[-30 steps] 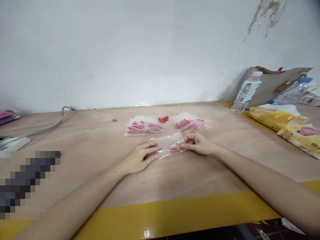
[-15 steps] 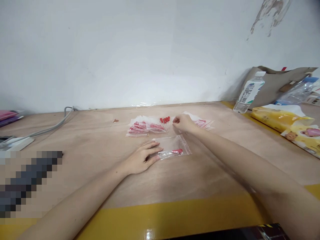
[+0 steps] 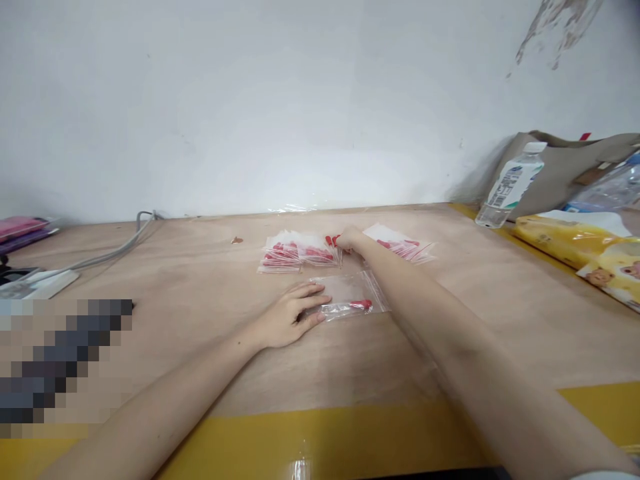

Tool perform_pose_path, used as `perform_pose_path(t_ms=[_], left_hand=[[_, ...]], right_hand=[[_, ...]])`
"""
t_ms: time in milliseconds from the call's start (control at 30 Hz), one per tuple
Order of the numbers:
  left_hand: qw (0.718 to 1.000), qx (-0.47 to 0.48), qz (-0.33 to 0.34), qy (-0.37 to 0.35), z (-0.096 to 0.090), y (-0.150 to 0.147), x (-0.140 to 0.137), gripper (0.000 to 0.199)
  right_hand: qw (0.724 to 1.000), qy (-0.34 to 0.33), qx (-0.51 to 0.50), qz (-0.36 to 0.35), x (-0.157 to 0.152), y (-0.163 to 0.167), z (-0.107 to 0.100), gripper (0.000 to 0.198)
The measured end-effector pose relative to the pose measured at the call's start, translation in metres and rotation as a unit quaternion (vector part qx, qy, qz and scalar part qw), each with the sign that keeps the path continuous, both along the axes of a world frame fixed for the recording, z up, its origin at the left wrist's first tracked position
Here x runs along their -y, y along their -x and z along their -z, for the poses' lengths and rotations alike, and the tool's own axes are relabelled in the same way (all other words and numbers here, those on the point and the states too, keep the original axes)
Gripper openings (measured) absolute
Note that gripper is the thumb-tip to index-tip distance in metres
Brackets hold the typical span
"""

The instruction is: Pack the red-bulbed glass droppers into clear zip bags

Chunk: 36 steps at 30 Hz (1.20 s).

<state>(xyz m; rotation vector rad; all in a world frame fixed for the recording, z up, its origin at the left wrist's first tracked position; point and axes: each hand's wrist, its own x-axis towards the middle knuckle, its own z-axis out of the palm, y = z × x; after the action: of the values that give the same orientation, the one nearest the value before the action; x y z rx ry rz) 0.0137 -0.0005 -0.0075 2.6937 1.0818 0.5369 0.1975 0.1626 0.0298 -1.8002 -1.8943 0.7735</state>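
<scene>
My left hand [image 3: 295, 313] lies with its fingers apart over the left end of a clear zip bag [image 3: 345, 288]. Inside that bag is a dropper [image 3: 361, 305] with a red bulb and a clear stem. My right hand [image 3: 351, 239] is farther back, its fingers closed at a small row of loose red-bulbed droppers [image 3: 333, 241]. The hand hides part of that row, and its fingertips are partly covered. Left of it lies a spread of bagged droppers [image 3: 283, 253], with another spread of bags [image 3: 395, 243] on the right behind my forearm.
A water bottle [image 3: 513, 183], a grey bag [image 3: 565, 167] and a yellow package [image 3: 565, 233] stand at the right. A grey cable [image 3: 115, 252] and pink pouch [image 3: 23, 228] lie at the left. The wall [image 3: 250, 120] rises behind the table; yellow tape [image 3: 300, 433] edges its front.
My right hand has moved left onto the loose droppers and now covers some of their red bulbs. My left hand stays on the zip bag. The view has shifted slightly.
</scene>
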Motion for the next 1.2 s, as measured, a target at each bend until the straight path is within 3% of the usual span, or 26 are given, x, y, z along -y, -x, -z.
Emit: perform_pose_path(t_ms=[133, 300, 367, 467, 600, 733, 900, 1000, 1200], left_hand=[[1.0, 0.0, -0.003, 0.006, 0.0, 0.0, 0.0, 0.037], [1.0, -0.001, -0.001, 0.012, -0.002, 0.0, 0.001, 0.037], [1.0, 0.0, 0.0, 0.011, -0.001, 0.0, 0.001, 0.037], [1.0, 0.005, 0.001, 0.011, 0.0, 0.001, 0.0, 0.036], [1.0, 0.002, -0.001, 0.017, 0.0, 0.001, -0.001, 0.037], [1.0, -0.007, -0.006, 0.017, -0.002, 0.001, 0.0, 0.037], [1.0, -0.004, -0.011, 0.005, -0.005, -0.001, 0.003, 0.043], [1.0, -0.001, -0.016, 0.002, -0.006, -0.002, 0.003, 0.044], [1.0, 0.0, -0.01, -0.005, -0.006, -0.002, 0.003, 0.043]], right_hand=[[0.997, 0.004, -0.079, 0.02, 0.018, -0.011, -0.007, 0.004], [0.973, -0.061, -0.221, -0.003, 0.068, -0.056, -0.006, 0.061], [0.957, -0.097, -0.273, -0.01, 0.086, -0.078, 0.002, 0.073], [0.941, -0.143, -0.306, 0.032, 0.105, -0.101, 0.017, 0.072], [0.923, -0.156, -0.347, 0.057, 0.114, -0.105, 0.033, 0.068], [0.908, -0.114, -0.4, 0.055, 0.12, -0.092, 0.042, 0.056], [0.872, -0.032, -0.484, 0.062, 0.13, -0.084, 0.046, 0.025], [0.881, 0.012, -0.47, 0.043, 0.133, -0.092, 0.042, 0.02], [0.95, 0.074, -0.285, -0.106, 0.126, -0.124, 0.03, 0.027]])
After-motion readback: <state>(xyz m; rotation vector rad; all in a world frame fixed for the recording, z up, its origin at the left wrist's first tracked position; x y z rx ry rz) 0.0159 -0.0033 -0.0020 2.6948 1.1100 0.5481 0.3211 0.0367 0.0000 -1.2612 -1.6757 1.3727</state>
